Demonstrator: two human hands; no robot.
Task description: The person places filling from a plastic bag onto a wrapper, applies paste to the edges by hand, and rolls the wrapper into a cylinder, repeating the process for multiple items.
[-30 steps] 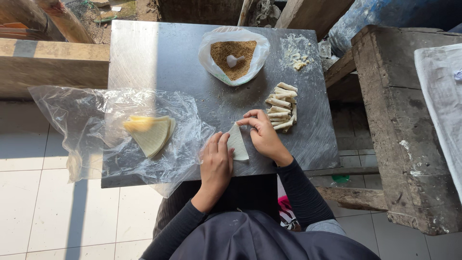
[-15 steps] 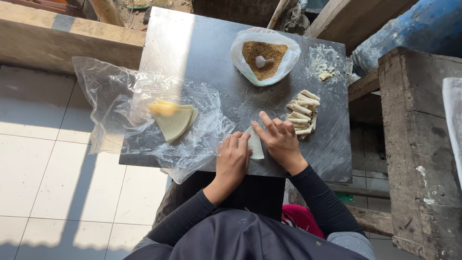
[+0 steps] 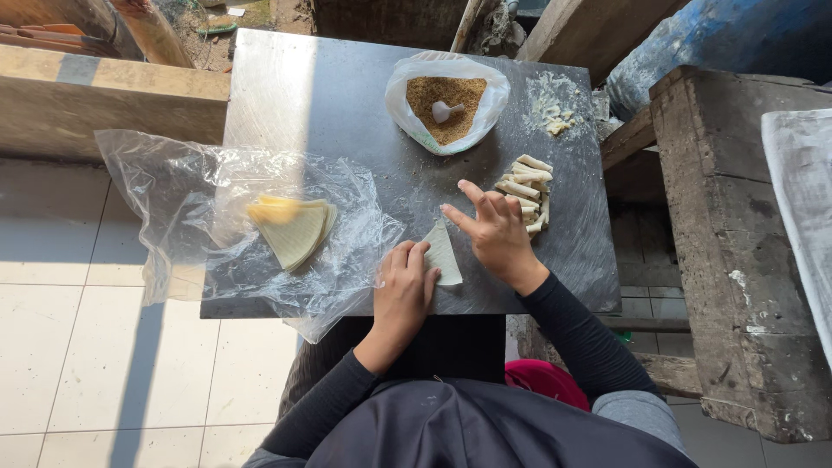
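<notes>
My left hand presses its fingertips on the lower edge of a pale triangular pastry wrapper lying on the dark metal table. My right hand hovers just right of the wrapper's tip, fingers spread and index finger pointing toward it, holding nothing. Right behind that hand lies a pile of several rolled pastries. A stack of folded yellowish wrappers rests on a clear plastic sheet to the left.
A plastic bag of brown crumbly filling with a white spoon stands at the table's far side. A smear of pale paste lies to its right. A wooden bench stands at the right, and a tiled floor lies at the left.
My right hand has lifted off the wrapper and spread its fingers. The left hand stays on the wrapper. The view has shifted slightly.
</notes>
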